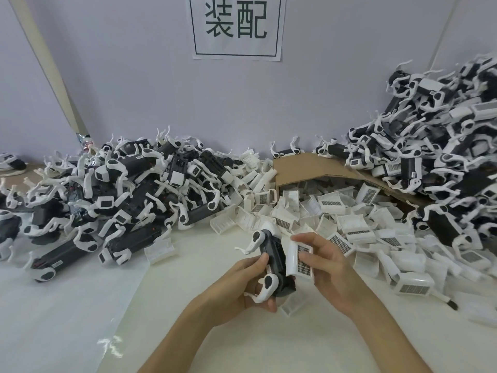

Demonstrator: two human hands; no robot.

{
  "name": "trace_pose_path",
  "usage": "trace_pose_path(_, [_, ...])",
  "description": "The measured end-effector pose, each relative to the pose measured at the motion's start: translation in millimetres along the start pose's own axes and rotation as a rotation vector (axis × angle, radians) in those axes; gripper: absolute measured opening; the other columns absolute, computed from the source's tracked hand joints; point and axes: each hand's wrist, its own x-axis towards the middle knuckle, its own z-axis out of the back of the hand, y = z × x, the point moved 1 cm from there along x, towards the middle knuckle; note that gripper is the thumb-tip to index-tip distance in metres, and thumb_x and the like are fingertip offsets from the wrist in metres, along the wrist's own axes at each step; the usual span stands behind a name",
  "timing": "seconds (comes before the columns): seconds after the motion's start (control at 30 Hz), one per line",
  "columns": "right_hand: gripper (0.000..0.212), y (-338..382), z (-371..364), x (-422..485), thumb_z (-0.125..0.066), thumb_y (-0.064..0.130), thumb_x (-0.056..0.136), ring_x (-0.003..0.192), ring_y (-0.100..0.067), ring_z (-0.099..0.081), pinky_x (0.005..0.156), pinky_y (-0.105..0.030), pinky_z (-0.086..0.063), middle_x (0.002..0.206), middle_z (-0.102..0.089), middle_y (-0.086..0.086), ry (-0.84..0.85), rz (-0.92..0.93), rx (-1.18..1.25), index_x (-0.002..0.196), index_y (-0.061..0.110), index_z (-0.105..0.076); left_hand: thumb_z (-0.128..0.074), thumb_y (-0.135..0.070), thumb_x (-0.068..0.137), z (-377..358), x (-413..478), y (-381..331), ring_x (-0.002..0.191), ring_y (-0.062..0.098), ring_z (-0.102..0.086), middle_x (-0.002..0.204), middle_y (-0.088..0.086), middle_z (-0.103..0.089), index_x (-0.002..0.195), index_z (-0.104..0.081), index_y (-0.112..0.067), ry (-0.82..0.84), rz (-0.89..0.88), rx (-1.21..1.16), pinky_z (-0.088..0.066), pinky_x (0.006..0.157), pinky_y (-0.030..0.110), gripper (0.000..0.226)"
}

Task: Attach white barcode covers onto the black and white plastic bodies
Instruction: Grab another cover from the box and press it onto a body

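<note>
My left hand (pixel 243 281) grips a black and white plastic body (pixel 275 255), held upright over the table's front middle with its white legs sticking out to the left. My right hand (pixel 326 262) holds a white barcode cover (pixel 298 258) by thumb and fingers. The cover lies against the body's right side, its barcode patch facing me. Whether the cover is snapped on cannot be told.
A heap of bodies (pixel 113 189) lies at the left and a taller heap (pixel 441 146) at the right. Loose white covers (pixel 357 224) spill from a tipped cardboard box (pixel 301 165) in the middle. One cover (pixel 291 305) lies under my hands. A paper sign (pixel 236 26) hangs on the wall.
</note>
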Motion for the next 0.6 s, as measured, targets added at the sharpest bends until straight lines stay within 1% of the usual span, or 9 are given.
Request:
trace_pose_path(0.07, [0.03, 0.4, -0.2, 0.5, -0.069, 0.006, 0.078, 0.096, -0.025, -0.067, 0.081, -0.032, -0.057, 0.104, -0.069, -0.014, 0.0, 0.011, 0.007, 0.107, 0.013, -0.073, -0.056, -0.046, 0.094, -3.4, -1.0, -0.3, 0.064, 0.025, -0.069, 0.09, 0.015, -0.07, 0.108, -0.071, -0.01, 0.038, 0.019, -0.023, -0.058, 0.07, 0.034, 0.041])
trace_pose_path(0.13, [0.036, 0.5, 1.2, 1.2, -0.071, 0.007, 0.077, 0.094, -0.025, -0.065, 0.079, -0.03, -0.056, 0.103, -0.065, -0.014, 0.003, 0.031, -0.008, 0.112, 0.014, -0.07, -0.051, -0.043, 0.098, -5.7, -1.3, 0.2, 0.065, 0.024, -0.07, 0.093, 0.014, -0.07, 0.108, -0.073, -0.014, 0.051, 0.021, -0.003, -0.059, 0.07, 0.033, 0.037])
trace_pose_path(0.2, [0.039, 0.8, -0.2, 0.7, -0.074, 0.009, 0.076, 0.094, -0.024, -0.064, 0.08, -0.029, -0.055, 0.101, -0.065, -0.014, 0.012, 0.053, -0.1, 0.114, 0.017, -0.068, -0.049, -0.042, 0.101, -7.8, -1.0, 1.9, 0.064, 0.024, -0.07, 0.093, 0.013, -0.07, 0.107, -0.074, -0.017, 0.061, 0.021, 0.02, -0.059, 0.069, 0.033, 0.036])
trace_pose_path(0.3, [0.03, -0.8, -2.3, 0.4, -0.078, 0.019, 0.074, 0.099, -0.015, -0.064, 0.083, -0.026, -0.053, 0.102, -0.071, -0.002, -0.049, 0.103, -0.363, 0.104, 0.026, -0.072, -0.048, -0.041, 0.101, -8.1, 0.2, 3.8, 0.063, 0.024, -0.07, 0.094, 0.016, -0.069, 0.111, -0.071, -0.014, 0.04, 0.023, 0.018, -0.059, 0.067, 0.033, 0.037])
trace_pose_path(0.37, [0.034, -2.1, -2.3, 1.5, -0.082, 0.029, 0.069, 0.096, -0.011, -0.064, 0.081, -0.025, -0.052, 0.104, -0.07, 0.007, -0.118, 0.097, -0.42, 0.101, 0.029, -0.072, -0.048, -0.042, 0.1, -7.1, 0.4, 3.2, 0.061, 0.023, -0.069, 0.093, 0.016, -0.068, 0.108, -0.074, -0.016, 0.022, 0.017, 0.025, -0.059, 0.067, 0.032, 0.037])
trace_pose_path(0.4, [0.034, -3.0, -1.9, 2.2, -0.083, 0.03, 0.067, 0.092, -0.012, -0.064, 0.079, -0.026, -0.052, 0.103, -0.069, 0.008, -0.148, 0.084, -0.416, 0.099, 0.029, -0.071, -0.049, -0.043, 0.099, -6.5, 0.3, 2.3, 0.06, 0.023, -0.069, 0.093, 0.017, -0.067, 0.105, -0.075, -0.017, 0.019, 0.012, 0.025, -0.059, 0.066, 0.031, 0.037])
trace_pose_path(0.5, [0.025, -5.3, -1.5, 3.3, -0.082, 0.025, 0.071, 0.084, -0.018, -0.065, 0.078, -0.035, -0.052, 0.1, -0.07, 0.002, -0.124, 0.048, -0.357, 0.094, 0.026, -0.072, -0.051, -0.044, 0.097, -5.8, 0.3, 1.9, 0.056, 0.023, -0.067, 0.084, 0.014, -0.067, 0.101, -0.075, -0.013, 0.028, 0.016, -0.01, -0.058, 0.063, 0.032, 0.039])
trace_pose_path(0.53, [0.026, -5.8, -1.1, 3.0, -0.084, 0.027, 0.071, 0.085, -0.019, -0.066, 0.079, -0.034, -0.053, 0.1, -0.072, -0.001, -0.099, 0.044, -0.347, 0.095, 0.025, -0.074, -0.05, -0.044, 0.098, -6.0, -0.1, 2.4, 0.055, 0.023, -0.067, 0.08, 0.011, -0.067, 0.1, -0.075, -0.012, 0.038, 0.02, -0.016, -0.057, 0.063, 0.032, 0.04])
trace_pose_path(0.6, [0.037, -5.6, -1.0, 2.8, -0.089, 0.034, 0.067, 0.088, -0.02, -0.068, 0.08, -0.03, -0.055, 0.102, -0.074, -0.005, -0.071, 0.044, -0.335, 0.1, 0.022, -0.076, -0.049, -0.044, 0.099, -6.3, -0.6, 3.0, 0.057, 0.023, -0.066, 0.077, 0.008, -0.068, 0.096, -0.076, -0.013, 0.054, 0.016, -0.022, -0.056, 0.062, 0.032, 0.04])
